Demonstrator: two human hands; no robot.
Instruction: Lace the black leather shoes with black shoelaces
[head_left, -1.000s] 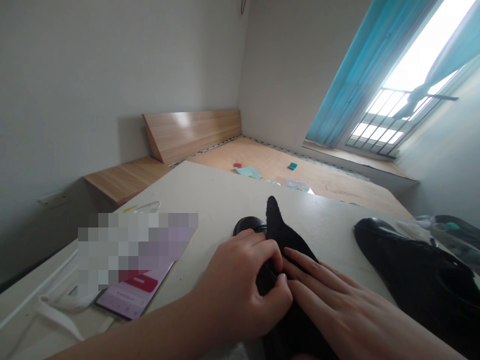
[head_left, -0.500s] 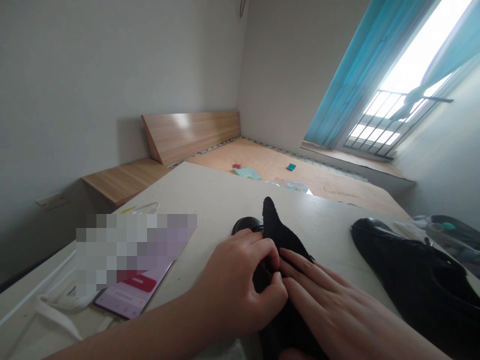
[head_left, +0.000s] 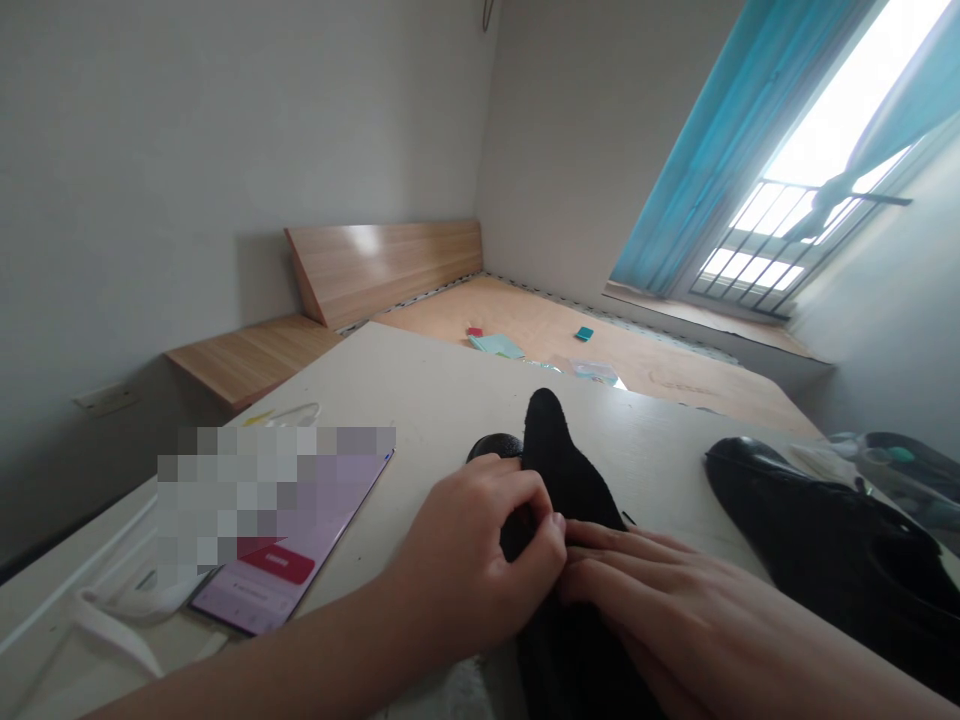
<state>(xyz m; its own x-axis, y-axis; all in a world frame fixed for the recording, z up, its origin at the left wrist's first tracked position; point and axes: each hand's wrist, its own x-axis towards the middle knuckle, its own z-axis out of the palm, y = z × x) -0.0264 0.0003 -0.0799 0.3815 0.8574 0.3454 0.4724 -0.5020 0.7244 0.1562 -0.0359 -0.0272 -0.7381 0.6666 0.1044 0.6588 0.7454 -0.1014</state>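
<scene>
A black shoe (head_left: 499,446) lies on the white table with its toe pointing away from me; most of it is covered by my hands. A fuzzy black flap, like a tongue (head_left: 559,450), stands up from it. My left hand (head_left: 480,560) is closed in a pinch over the shoe, thumb and forefinger meeting; whatever is between them is hidden. From the right, my right hand (head_left: 660,590) presses on the shoe with its fingers together, their tips against the left thumb. Its own thumb is out of sight. A second black shoe (head_left: 810,530) rests to the right.
On the left of the white table (head_left: 420,370) lie a phone (head_left: 322,530) with a lit screen and a white strap (head_left: 120,635), partly pixelated. A clear container (head_left: 907,480) stands at the far right. Beyond the table is a wooden bed board (head_left: 525,310) with small scraps on it.
The black flap has turned to show more of its broad face. My right fingers have moved slightly lower, and both hands stay together on the shoe.
</scene>
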